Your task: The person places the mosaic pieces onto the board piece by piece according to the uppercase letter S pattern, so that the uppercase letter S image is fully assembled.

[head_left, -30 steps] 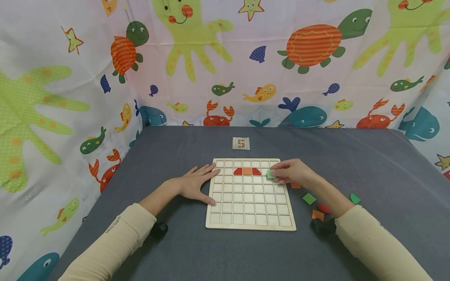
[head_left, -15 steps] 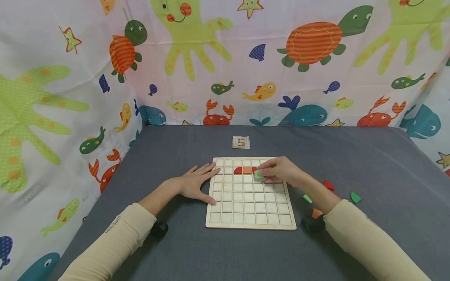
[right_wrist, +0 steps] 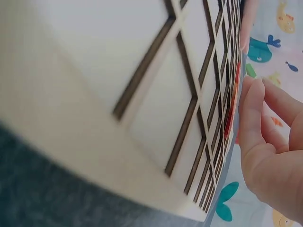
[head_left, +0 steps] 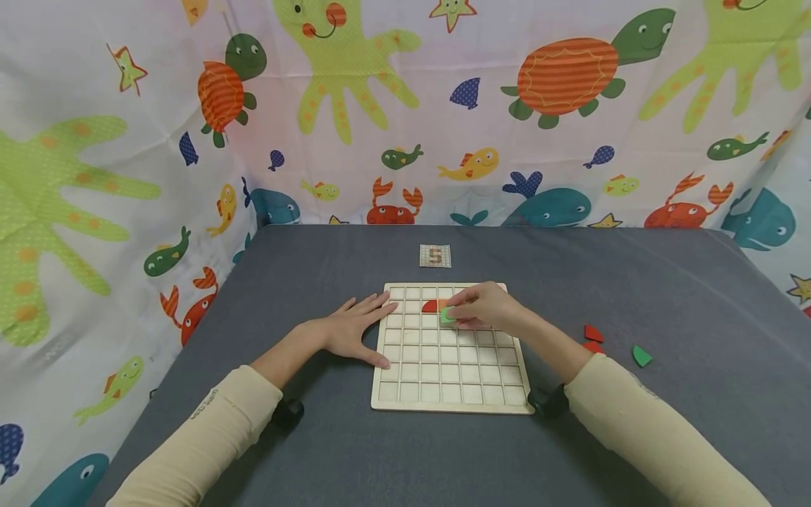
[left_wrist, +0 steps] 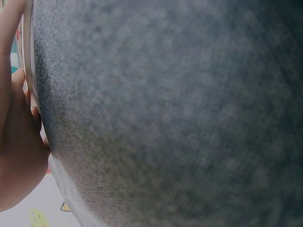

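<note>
On the grey table (head_left: pixel 304 451), brace the grid board (head_left: pixel 451 392) at its left edge with your spread, empty left hand (head_left: pixel 348 336), then lower the green piece (head_left: pixel 446 320), pinched in your right hand (head_left: pixel 486 307) over the board's far half, level and square to the cell lines.

The table (head_left: pixel 342 451) is covered in plain dark grey cloth. A pale wooden board (head_left: pixel 450 392) marked off in square compartments lies flat on it, near the middle. Beyond the board's far edge, apart from it, lies a small card (head_left: pixel 435 255) printed with a coloured pattern on a grid. To the board's right lie two red pieces (head_left: pixel 593 333), close together, and farther right, a green piece (head_left: pixel 641 355).
</note>
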Demonstrator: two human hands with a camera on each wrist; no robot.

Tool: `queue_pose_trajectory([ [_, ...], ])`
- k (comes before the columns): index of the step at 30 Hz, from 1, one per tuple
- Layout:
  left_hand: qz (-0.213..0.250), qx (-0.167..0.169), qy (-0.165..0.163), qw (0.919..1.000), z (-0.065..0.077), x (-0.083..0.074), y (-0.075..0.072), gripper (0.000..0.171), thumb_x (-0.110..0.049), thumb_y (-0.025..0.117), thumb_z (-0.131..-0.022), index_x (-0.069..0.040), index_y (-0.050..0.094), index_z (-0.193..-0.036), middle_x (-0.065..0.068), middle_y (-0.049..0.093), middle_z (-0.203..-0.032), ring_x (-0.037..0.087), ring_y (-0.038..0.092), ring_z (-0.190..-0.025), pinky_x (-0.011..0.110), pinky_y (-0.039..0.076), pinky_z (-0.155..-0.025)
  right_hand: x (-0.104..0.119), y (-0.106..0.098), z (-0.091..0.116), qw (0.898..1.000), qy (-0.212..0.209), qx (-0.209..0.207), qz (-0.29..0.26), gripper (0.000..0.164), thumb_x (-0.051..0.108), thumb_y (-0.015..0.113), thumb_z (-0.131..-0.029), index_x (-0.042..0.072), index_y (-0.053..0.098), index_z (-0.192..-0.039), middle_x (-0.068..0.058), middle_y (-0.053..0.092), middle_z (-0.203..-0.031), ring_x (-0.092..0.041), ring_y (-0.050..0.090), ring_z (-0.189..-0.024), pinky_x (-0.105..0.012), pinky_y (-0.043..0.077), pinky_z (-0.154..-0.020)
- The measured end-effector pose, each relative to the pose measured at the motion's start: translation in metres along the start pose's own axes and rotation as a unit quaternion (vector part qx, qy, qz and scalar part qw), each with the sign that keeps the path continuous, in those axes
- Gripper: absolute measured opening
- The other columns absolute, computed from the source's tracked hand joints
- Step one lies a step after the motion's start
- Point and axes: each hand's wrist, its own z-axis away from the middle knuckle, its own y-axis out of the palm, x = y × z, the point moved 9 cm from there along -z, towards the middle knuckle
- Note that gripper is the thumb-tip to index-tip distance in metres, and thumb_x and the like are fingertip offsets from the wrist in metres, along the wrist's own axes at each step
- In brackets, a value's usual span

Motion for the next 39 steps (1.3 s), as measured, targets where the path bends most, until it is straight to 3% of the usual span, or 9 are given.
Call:
queue_pose_trajectory([
  [14, 0.002, 0.001, -0.01, 0.9999, 0.0, 0.003, 0.001, 0.111, -0.075, 0.06, -0.073, -0.027, 0.004, -0.155, -0.003, -0.009, -0.159, 0.019, -0.006, -0.144, 0.049, -0.003, -0.112, 0.002, 0.015, -0.008, 0.999, 0.011, -0.031, -0.017, 0.027, 0.002, 0.07, -0.086, -0.006, 0.065, -0.111, -0.016, 0.063, -0.103, -0.016, 0.067, -0.076, -0.029, 0.055, -0.071],
  [23, 0.001, -0.004, -0.003, 1.0, -0.001, 0.003, 0.002, 0.111, -0.076, 0.059, -0.073, -0.026, 0.004, -0.155, -0.002, -0.008, -0.159, 0.021, -0.005, -0.144, 0.05, -0.002, -0.112, 0.007, 0.023, -0.009, 0.999, 0.012, -0.041, 0.03, 0.026, 0.005, 0.071, -0.086, -0.004, 0.068, -0.11, -0.013, 0.066, -0.096, -0.015, 0.067, -0.072, -0.028, 0.055, -0.069],
  [39, 0.001, -0.003, 0.007, 1.0, 0.001, -0.001, -0.001, 0.108, -0.071, 0.061, -0.076, -0.023, 0.005, -0.155, 0.001, -0.007, -0.159, 0.023, -0.004, -0.144, 0.051, -0.002, -0.111, 0.01, 0.023, -0.011, 0.997, 0.011, -0.062, 0.051, 0.02, 0.009, 0.068, -0.089, -0.002, 0.07, -0.105, -0.013, 0.066, -0.094, -0.018, 0.067, -0.07, -0.029, 0.055, -0.065],
])
